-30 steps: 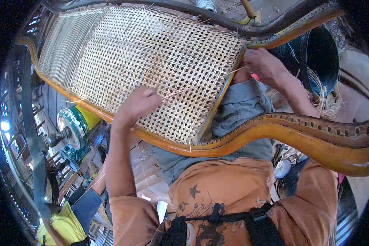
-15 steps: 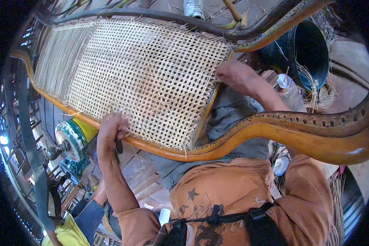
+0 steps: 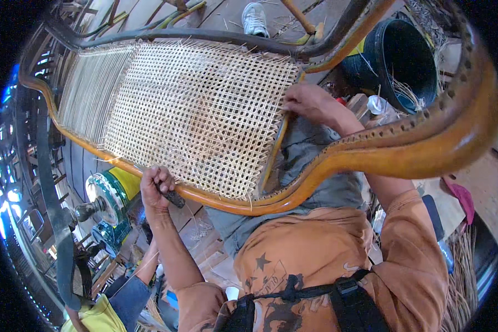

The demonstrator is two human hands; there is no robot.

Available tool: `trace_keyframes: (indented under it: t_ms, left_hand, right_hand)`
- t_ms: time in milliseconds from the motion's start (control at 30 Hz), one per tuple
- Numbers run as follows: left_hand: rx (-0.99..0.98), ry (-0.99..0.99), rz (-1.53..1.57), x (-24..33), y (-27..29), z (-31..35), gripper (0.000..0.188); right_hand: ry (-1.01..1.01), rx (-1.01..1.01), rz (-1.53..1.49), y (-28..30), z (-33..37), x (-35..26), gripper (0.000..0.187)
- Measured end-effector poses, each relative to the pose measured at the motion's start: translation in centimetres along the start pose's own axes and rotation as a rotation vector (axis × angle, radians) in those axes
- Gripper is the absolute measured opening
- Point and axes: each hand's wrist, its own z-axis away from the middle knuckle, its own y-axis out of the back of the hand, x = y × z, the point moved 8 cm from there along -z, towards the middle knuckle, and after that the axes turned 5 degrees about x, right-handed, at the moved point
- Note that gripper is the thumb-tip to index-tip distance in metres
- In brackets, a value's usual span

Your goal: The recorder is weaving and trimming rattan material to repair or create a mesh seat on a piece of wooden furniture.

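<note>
A woven cane panel (image 3: 199, 110), pale with open holes, is stretched in a curved, varnished wooden frame (image 3: 249, 207) lying across my lap. My left hand (image 3: 156, 185) is at the frame's near rail, its fingers wrapped round a dark tool handle (image 3: 173, 197); the tool's working end I cannot make out. My right hand (image 3: 310, 102) is at the panel's right edge, beside the crossbar (image 3: 275, 157). Its fingers are pinched together, and what they hold is hidden. Short cane ends stick out along the panel's edges. Farther left, the strands (image 3: 97, 91) run only one way.
A dark bucket (image 3: 406, 63) with cane strands stands at the right. The frame's thick curved arm (image 3: 404, 157), lined with holes, rises on my right. A green and yellow machine (image 3: 108, 193) is at the left. Another person's yellow garment (image 3: 102, 315) shows at lower left.
The frame's right arm appears swung upward and the view has shifted. My left hand has turned, showing more of the tool handle. My right hand stays at the panel's right edge.
</note>
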Motion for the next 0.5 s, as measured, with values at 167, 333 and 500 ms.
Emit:
trace_keyframes:
  t_ms: [167, 333, 500]
  left_hand:
    - [0.353, -0.374, 0.06, 6.4, 5.1, 4.5, 0.021]
    - [0.056, -0.582, -0.067, 11.0, -3.6, 9.9, 0.019]
    - [0.123, -0.348, -0.484, 4.0, -13.8, 7.8, 0.01]
  right_hand:
    - [-0.353, 0.302, -0.143, 6.9, 8.4, 8.1, 0.015]
    - [-0.694, 0.63, -0.234, 11.4, 24.7, 13.1, 0.023]
    - [-0.895, 0.942, -0.116, 12.1, 32.7, 13.9, 0.02]
